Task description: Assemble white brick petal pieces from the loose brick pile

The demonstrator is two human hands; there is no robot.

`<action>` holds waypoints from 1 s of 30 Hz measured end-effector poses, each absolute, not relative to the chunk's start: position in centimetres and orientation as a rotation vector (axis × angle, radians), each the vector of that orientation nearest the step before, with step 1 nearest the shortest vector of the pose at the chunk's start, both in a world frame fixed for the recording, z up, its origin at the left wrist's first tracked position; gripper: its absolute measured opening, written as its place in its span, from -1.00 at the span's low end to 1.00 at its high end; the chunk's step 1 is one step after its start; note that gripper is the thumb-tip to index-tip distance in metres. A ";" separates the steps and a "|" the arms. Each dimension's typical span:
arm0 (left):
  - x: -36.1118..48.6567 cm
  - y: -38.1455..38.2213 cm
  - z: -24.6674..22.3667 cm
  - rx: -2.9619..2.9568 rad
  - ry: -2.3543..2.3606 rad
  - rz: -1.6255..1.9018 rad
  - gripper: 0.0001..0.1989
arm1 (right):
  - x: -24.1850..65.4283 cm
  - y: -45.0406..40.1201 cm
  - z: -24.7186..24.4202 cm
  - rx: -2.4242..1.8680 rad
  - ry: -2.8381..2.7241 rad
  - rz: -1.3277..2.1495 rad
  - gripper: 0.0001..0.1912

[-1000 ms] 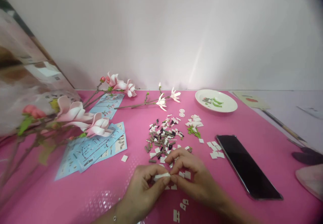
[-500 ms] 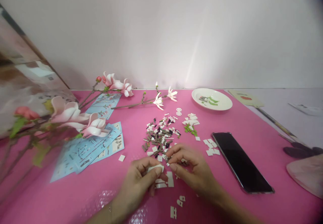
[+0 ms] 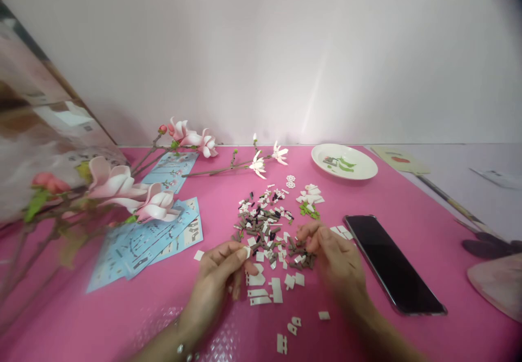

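Note:
My left hand [image 3: 218,272] is closed, its thumb and forefinger pinching a small white building-block piece [image 3: 247,251]. To the right, my right hand [image 3: 340,258] hovers by the near right edge of the brick pile with curled fingers and thumb drawn together; whatever may be between them is hidden. The pile of brown, white and black bricks [image 3: 261,218] lies between and beyond the hands. Close to my left fingers, flat white pieces [image 3: 277,290] rest on the pink table. More small white pieces [image 3: 292,329] lie nearer to me.
Blue instruction sheets [image 3: 163,245] lie at left under pink block flowers [image 3: 157,204]. Behind the pile is a white-flowered stem [image 3: 220,170]. A white plate [image 3: 367,172] with green pieces stands at the back, green leaf pieces [image 3: 310,210] nearer. A black phone [image 3: 393,264] lies right.
My right hand has moved right, away from my left hand, uncovering part of the pile and white pieces. My left hand has shifted slightly left and up, still holding its white piece.

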State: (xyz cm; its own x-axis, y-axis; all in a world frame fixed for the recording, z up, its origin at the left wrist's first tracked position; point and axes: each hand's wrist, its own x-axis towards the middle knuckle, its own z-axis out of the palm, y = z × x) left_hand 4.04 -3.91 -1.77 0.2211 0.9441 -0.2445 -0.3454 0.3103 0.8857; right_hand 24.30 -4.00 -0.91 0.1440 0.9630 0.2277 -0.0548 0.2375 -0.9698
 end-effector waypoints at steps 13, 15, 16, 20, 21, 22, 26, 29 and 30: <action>5.0 -4.3 -1.7 0.879 0.734 0.692 -0.61 | 23.2 -4.3 -0.4 -0.994 -1.971 0.822 -0.67; 5.1 -4.4 -1.6 0.890 0.732 0.670 -0.58 | 23.3 -4.2 -0.6 -1.000 -1.986 0.793 -0.75; 5.1 -4.4 -1.5 0.890 0.732 0.669 -0.57 | 23.4 -4.2 -0.7 -0.999 -1.979 0.793 -0.79; 5.0 -4.4 -1.5 0.877 0.734 0.719 -0.60 | 23.7 -4.1 -0.8 -0.978 -1.931 0.838 -0.83; 5.0 -4.3 -1.5 0.875 0.735 0.732 -0.61 | 23.7 -4.1 -0.7 -0.972 -1.918 0.845 -0.83; 4.9 -4.3 -1.5 0.875 0.736 0.740 -0.63 | 23.7 -4.1 -0.7 -0.962 -1.907 0.845 -0.83; 4.8 -4.2 -1.8 0.892 0.755 0.764 -0.66 | 23.7 -4.1 -0.6 -0.940 -1.885 0.864 -0.82; 4.8 -4.2 -1.8 0.916 0.784 0.791 -0.62 | 23.6 -4.1 -0.5 -0.967 -1.852 0.933 -0.83; 4.8 -4.3 -1.7 0.926 0.797 0.789 -0.62 | 23.6 -4.1 -0.5 -0.987 -1.841 0.968 -0.85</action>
State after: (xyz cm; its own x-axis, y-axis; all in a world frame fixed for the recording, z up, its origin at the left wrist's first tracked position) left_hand 4.80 -4.26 -1.74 0.4745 0.8472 -0.2390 -0.2309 0.3818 0.8950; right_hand 23.58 -4.10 -0.46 -0.3618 0.8846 0.2942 0.2588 0.3985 -0.8799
